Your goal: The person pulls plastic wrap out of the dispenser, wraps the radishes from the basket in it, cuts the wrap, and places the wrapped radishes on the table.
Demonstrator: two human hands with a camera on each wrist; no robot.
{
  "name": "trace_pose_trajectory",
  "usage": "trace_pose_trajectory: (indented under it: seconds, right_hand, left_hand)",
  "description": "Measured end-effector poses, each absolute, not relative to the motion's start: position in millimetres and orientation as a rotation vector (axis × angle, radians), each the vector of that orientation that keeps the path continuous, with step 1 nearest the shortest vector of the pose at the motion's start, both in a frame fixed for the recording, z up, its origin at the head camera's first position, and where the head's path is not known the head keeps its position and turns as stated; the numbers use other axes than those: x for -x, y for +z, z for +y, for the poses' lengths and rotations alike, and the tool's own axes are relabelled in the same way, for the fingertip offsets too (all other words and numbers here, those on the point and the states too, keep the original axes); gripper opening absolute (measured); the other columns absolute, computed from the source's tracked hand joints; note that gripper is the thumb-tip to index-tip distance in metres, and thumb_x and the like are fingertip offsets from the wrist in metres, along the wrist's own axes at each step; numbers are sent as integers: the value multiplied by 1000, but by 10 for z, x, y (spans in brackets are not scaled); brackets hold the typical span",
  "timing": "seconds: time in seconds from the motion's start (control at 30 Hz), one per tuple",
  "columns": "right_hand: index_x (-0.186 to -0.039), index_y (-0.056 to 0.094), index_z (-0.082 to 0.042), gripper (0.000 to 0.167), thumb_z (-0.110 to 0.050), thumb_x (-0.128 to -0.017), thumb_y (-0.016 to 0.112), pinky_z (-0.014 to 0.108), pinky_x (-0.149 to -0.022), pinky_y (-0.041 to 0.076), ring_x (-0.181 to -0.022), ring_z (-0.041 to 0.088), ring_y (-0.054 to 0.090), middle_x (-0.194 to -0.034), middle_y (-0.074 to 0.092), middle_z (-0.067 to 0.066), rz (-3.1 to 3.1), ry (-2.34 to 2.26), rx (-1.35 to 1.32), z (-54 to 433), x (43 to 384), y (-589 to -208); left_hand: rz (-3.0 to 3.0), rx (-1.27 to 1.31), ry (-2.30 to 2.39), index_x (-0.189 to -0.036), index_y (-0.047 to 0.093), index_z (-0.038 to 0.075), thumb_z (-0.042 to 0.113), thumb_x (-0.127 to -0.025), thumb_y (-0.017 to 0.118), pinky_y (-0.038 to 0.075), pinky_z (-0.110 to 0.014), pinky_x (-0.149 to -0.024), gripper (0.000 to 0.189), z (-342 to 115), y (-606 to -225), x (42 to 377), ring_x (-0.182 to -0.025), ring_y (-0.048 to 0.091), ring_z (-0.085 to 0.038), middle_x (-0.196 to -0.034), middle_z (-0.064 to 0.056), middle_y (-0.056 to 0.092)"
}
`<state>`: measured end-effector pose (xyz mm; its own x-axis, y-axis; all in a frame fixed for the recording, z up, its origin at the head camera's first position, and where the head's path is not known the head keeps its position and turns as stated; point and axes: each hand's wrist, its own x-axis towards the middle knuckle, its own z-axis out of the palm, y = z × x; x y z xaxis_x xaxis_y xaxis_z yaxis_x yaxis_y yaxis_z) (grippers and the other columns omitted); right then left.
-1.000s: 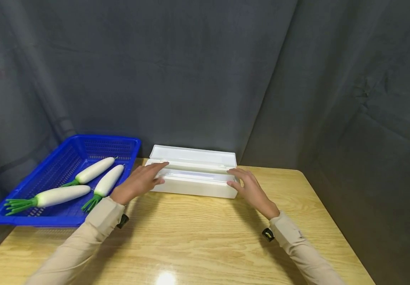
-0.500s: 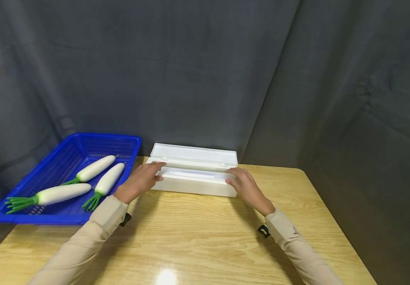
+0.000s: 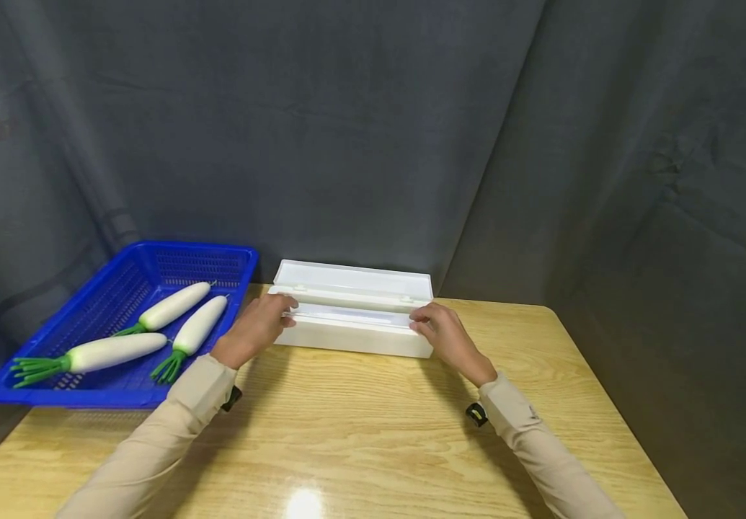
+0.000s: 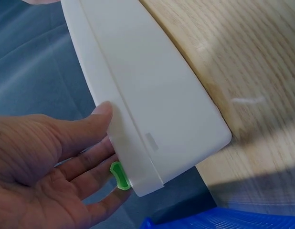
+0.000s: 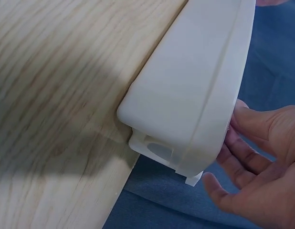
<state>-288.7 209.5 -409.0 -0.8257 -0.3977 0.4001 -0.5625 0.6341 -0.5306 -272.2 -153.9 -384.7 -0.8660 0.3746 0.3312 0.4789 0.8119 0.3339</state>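
Note:
A long white box point(image 3: 353, 339), like a cling film dispenser, stands at the table's back edge with its lid point(image 3: 354, 278) raised behind it. My left hand point(image 3: 257, 328) is at its left end, thumb on the upper front edge and fingers behind. At the right end, my right hand point(image 3: 452, 337) pinches the same edge between thumb and fingers. In the left wrist view a small green piece point(image 4: 121, 176) sticks out at the box's end, beside my fingers. The right wrist view shows the box's other end, with an oval recess point(image 5: 159, 151). The box's inside is mostly unclear.
A blue basket point(image 3: 87, 398) stands on the left of the wooden table point(image 3: 360, 425). It holds three white radishes point(image 3: 116, 353) with green stalks. A dark grey curtain point(image 3: 347, 144) hangs right behind the box and along the right side.
Thumb and fingers of both hands have drawn together at the box's ends, from spread to pinching. Both hands have shifted slightly inward. The box and basket stay where they were.

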Motion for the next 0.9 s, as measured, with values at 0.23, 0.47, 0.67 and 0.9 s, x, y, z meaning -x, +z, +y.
trace_pose_trajectory:
  seconds: [0.23, 0.47, 0.67, 0.9]
  right_hand:
    - [-101, 78, 4, 9, 0, -95, 72, 44, -81, 60, -90, 28, 69, -98, 74, 15, -2644, 975, -775, 2090, 2888, -4070]
    - [-102, 78, 0, 9, -4, -98, 70, 35, -78, 56, -87, 21, 63, -98, 71, 11, -2714, 965, -707, 2083, 2916, -4051]
    - [-98, 77, -3, 9, -8, -100, 70, 31, -72, 45, -78, 15, 52, -92, 67, 8, -2750, 932, -674, 2059, 2956, -4042]
    - [-89, 74, -2, 12, -5, -100, 68, 30, -70, 42, -75, 16, 47, -86, 63, 8, -2788, 917, -684, 2038, 2994, -4003]
  left_hand:
    - [-2754, 600, -730, -101, 78, -2, 1, -93, 75, 59, -49, -84, 10, -1559, -3840, 2739, -95, 74, -33, -102, -16, 79]
    - [-2665, 552, -765, -84, 80, 2, -1, -89, 77, 56, -46, -73, 6, -1554, -3844, 2794, -76, 66, -23, -87, -11, 77]
    - [-2637, 476, -779, -80, 79, 1, -1, -87, 78, 54, -46, -69, 8, -1519, -3856, 2837, -72, 67, -27, -81, -12, 77]
    - [-2666, 437, -761, -83, 80, -2, -3, -90, 75, 56, -47, -72, 10, -1484, -3852, 2879, -79, 69, -29, -86, -16, 77]
